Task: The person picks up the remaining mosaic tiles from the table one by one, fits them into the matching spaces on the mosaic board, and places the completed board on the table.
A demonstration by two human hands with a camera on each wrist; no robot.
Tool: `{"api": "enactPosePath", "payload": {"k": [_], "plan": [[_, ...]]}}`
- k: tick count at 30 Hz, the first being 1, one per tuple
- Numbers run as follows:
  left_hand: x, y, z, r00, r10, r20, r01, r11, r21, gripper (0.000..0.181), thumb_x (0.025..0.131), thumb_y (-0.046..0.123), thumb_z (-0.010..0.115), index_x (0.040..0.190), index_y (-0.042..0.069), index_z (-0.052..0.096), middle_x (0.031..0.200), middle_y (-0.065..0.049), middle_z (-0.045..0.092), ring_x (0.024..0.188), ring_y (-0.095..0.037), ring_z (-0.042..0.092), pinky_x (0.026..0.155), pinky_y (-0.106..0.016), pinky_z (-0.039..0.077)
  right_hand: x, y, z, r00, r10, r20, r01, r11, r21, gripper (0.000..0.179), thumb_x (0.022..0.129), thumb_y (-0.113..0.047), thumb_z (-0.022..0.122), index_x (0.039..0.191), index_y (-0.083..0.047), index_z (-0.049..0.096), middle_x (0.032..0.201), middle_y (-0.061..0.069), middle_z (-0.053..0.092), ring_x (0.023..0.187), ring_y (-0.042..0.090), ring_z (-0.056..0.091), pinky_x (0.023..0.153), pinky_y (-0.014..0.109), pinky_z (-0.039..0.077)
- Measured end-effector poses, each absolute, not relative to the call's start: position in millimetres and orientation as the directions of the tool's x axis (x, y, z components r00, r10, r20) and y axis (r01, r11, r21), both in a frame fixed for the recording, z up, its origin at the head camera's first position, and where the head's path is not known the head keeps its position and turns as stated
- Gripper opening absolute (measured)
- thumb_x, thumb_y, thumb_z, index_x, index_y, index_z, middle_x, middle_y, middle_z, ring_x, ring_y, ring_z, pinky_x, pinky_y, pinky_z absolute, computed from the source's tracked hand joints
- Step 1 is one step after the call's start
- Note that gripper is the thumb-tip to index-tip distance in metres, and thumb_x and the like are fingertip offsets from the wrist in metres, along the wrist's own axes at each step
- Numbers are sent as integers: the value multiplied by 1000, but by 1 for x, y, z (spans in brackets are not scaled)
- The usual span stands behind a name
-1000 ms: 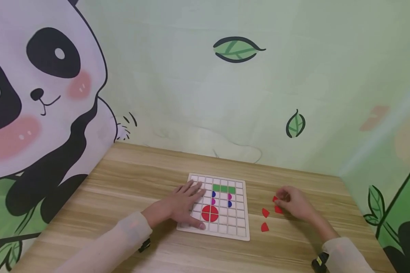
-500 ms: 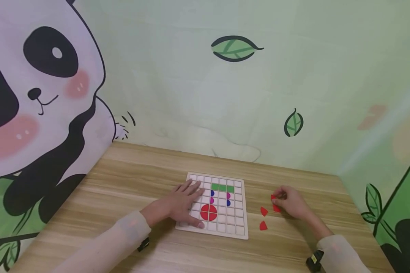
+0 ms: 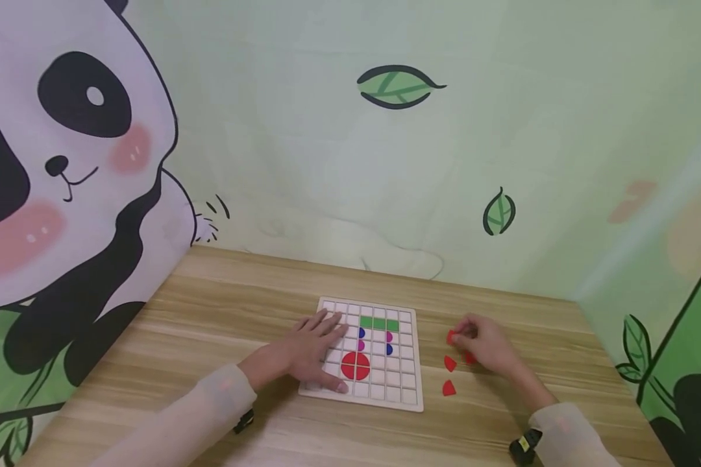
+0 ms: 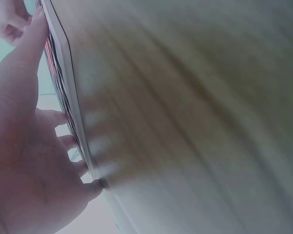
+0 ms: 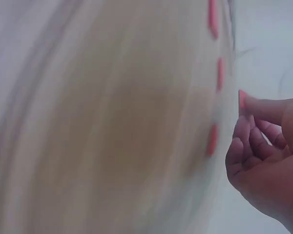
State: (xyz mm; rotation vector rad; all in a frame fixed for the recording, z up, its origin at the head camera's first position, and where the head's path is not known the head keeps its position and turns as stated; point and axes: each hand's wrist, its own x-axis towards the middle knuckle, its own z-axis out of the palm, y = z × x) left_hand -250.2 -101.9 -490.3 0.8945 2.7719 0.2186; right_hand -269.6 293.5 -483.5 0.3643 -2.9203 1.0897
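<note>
My left hand [image 3: 308,351] lies with fingers spread over the left side of a white grid board [image 3: 418,383]. On the grid sit a row of green squares [image 3: 380,323], blue half circles [image 3: 389,349] and pink half circles [image 3: 389,337], and a red circle [image 3: 348,360] made of quarter pieces. To the right of the board, my right hand [image 3: 486,344] pinches a red quarter-circle piece [image 3: 452,336] between thumb and fingertips. In the right wrist view this red piece [image 5: 241,101] stands up from the pinch, above the table.
Two loose red quarter-circle pieces, one nearer the back [image 3: 450,363] and one nearer the front [image 3: 448,388], lie between board and right hand. A third red piece [image 3: 470,358] is partly hidden under that hand. Behind the wooden table [image 3: 245,272] rises a printed panda backdrop [image 3: 304,162].
My right hand has lifted a red quarter-circle piece away from the one beside it and moved slightly left towards the board. The left hand has stayed in place on the grid.
</note>
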Motion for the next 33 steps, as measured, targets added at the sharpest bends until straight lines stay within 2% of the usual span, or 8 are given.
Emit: {"api": "enactPosePath", "payload": {"k": [4,10,20,26,33], "plan": [[-251,-102,-491,-792,589,-162,556,805,206,124,67,92,53,161,21,16,167,-7,4,152,-37,-1,119,-58,12,-270,265,-473,-953,-294,67,-266,714,-648,8,93,-17,72,95,-14,65,87,-1,64,80,18,57,67,28,51],[-252,-101,-492,-788,595,-156,563,800,208,123,67,92,53,161,20,16,167,-8,4,152,-37,-1,119,-59,12,-269,227,-463,-904,-427,26,-344,688,-639,6,96,-19,67,96,-18,61,84,-2,61,78,17,57,61,27,50],[-251,-100,-494,-793,585,-172,550,807,214,124,65,93,53,161,23,16,168,-5,3,152,-36,-1,119,-58,11,-265,193,-470,-835,-551,-1,-433,657,-618,13,99,-6,59,110,-11,57,93,1,60,84,17,55,69,27,51],[-252,-101,-494,-796,580,-174,545,811,213,125,64,94,52,161,24,15,168,-4,2,152,-35,-3,120,-58,11,-261,183,-471,-795,-606,-12,-462,618,-636,9,96,-10,65,103,-15,64,90,0,63,81,16,56,69,26,51],[-253,-102,-495,-796,578,-179,543,813,212,126,62,96,50,161,25,15,168,-3,2,152,-34,-3,120,-57,10,-261,177,-472,-782,-623,-33,-461,613,-642,6,95,-11,68,98,-16,68,89,-3,64,81,14,58,70,26,52]]}}
